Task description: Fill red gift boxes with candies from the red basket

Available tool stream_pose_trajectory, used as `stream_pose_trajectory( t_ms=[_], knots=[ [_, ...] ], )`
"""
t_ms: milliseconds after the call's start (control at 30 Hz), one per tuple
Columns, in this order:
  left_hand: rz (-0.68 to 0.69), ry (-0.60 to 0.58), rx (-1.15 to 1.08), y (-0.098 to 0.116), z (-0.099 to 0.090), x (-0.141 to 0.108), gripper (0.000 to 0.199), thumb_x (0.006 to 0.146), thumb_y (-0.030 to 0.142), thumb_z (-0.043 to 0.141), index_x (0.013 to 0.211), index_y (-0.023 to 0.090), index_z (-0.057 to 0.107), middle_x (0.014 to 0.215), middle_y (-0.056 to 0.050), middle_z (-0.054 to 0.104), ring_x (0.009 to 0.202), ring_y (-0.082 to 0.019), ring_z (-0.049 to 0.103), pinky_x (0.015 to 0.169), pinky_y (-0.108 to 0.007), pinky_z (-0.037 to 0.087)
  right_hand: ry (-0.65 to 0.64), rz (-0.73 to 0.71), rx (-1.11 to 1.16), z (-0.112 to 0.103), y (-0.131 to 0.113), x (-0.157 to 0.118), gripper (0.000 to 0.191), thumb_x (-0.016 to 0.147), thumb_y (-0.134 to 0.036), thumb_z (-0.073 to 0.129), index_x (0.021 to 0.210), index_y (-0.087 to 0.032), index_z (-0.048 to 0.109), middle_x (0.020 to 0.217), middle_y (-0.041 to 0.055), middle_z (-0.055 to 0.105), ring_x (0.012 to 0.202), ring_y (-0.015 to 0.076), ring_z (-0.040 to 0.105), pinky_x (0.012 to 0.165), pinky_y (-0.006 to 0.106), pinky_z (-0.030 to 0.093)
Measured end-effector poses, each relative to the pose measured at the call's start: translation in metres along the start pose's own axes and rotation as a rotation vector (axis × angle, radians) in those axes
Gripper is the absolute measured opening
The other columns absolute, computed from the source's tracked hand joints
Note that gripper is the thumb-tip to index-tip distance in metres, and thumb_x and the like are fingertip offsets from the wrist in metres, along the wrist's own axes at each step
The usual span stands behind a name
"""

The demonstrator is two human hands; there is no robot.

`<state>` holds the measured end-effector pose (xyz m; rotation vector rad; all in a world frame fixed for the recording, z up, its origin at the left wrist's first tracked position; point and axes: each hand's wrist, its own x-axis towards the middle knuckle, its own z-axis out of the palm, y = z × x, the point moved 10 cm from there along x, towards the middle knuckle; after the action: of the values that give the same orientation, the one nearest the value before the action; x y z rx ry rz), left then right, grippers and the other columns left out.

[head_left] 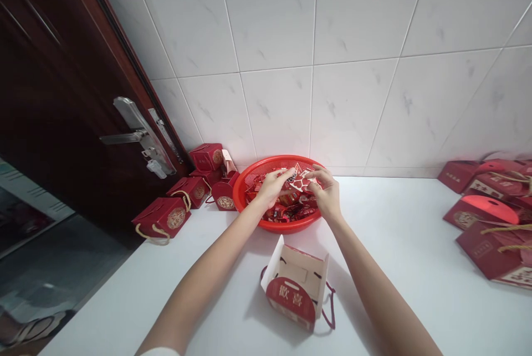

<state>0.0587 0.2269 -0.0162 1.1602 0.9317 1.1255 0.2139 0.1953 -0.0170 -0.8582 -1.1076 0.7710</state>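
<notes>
Both hands are over a red plastic basket (282, 227) filled with red-wrapped sweets (286, 212). A red and white packet (300, 180) is held between them. My left hand (274, 185) has its thumb and fingers closed on the packet's left side. On the other side, my right hand (326, 192) pinches the same packet. Nearer to me, between my forearms, stands an open red gift box (294, 295) with a pale inside and dark red cord handles. No sweets show inside it.
Closed red boxes (162, 216) with rope handles stand at the table's left edge, beside a dark door (62, 68) with a metal handle. More red boxes (494, 251) are grouped at the right. A tiled wall (274, 112) rises behind the white table (399, 234).
</notes>
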Motion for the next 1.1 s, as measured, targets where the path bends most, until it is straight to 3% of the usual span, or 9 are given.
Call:
stream_pose_trajectory(
  t_ms=[100,233,333,533,733,933,1100],
  knots=[
    [0.004,-0.037,-0.036,0.001,0.003,-0.003,0.046,0.049,0.039,0.094,0.081,0.016,0.069,0.084,-0.002,0.073,0.078,-0.018,0.068,0.07,-0.031,0.057,-0.005,-0.075,-0.098,0.001,-0.005,0.0,0.025,0.065,-0.016,0.059,0.076,-0.028,0.078,0.12,0.0039,0.067,0.128,0.0288,0.052,0.113,0.049,0.036],
    [0.058,-0.023,-0.086,0.004,0.002,-0.006,0.045,0.047,0.025,0.094,0.082,0.015,0.068,0.078,0.0,0.072,0.074,-0.017,0.068,0.077,-0.034,0.057,-0.077,-0.022,0.024,0.007,-0.003,0.0,0.038,0.066,-0.018,0.059,0.097,-0.031,0.078,0.13,0.0026,0.064,0.125,0.0272,0.055,0.104,0.045,0.046],
    [0.096,-0.006,-0.121,0.008,0.003,-0.006,0.044,0.049,0.026,0.093,0.083,0.015,0.068,0.077,0.0,0.072,0.073,-0.016,0.068,0.079,-0.034,0.056,-0.109,0.062,0.162,0.011,-0.002,-0.001,0.046,0.07,-0.026,0.068,0.116,-0.03,0.07,0.121,0.0036,0.069,0.111,0.0253,0.062,0.094,0.042,0.053],
    [0.115,-0.045,-0.15,0.009,0.014,-0.006,0.042,0.053,0.026,0.092,0.086,0.016,0.068,0.081,0.0,0.073,0.08,-0.018,0.069,0.084,-0.035,0.055,-0.125,0.132,0.239,0.019,-0.004,-0.002,0.038,0.068,-0.044,0.084,0.095,-0.023,0.069,0.104,0.005,0.075,0.097,0.0227,0.068,0.087,0.036,0.056],
    [0.099,-0.024,-0.208,0.007,0.011,-0.005,0.039,0.056,0.025,0.091,0.088,0.016,0.071,0.086,-0.002,0.076,0.084,-0.018,0.07,0.084,-0.032,0.053,-0.096,0.243,0.259,0.016,0.011,-0.001,0.047,0.062,-0.05,0.086,0.095,-0.022,0.069,0.092,0.0034,0.074,0.078,0.0189,0.067,0.063,0.028,0.053],
    [0.152,-0.038,-0.15,0.011,0.013,-0.007,0.04,0.058,0.031,0.091,0.093,0.017,0.077,0.089,-0.003,0.077,0.086,-0.02,0.069,0.092,-0.036,0.049,-0.137,0.294,0.231,0.018,0.011,-0.003,0.042,0.063,-0.05,0.086,0.091,-0.021,0.072,0.086,0.0028,0.073,0.072,0.018,0.065,0.059,0.028,0.05],
    [0.228,0.019,-0.056,0.018,0.006,-0.006,0.034,0.056,0.033,0.091,0.084,0.019,0.079,0.086,-0.002,0.077,0.086,-0.021,0.068,0.085,-0.033,0.05,-0.152,0.261,0.208,0.019,0.007,-0.002,0.04,0.063,-0.049,0.086,0.089,-0.022,0.074,0.09,0.0033,0.074,0.073,0.0189,0.064,0.058,0.029,0.049]
  ],
)
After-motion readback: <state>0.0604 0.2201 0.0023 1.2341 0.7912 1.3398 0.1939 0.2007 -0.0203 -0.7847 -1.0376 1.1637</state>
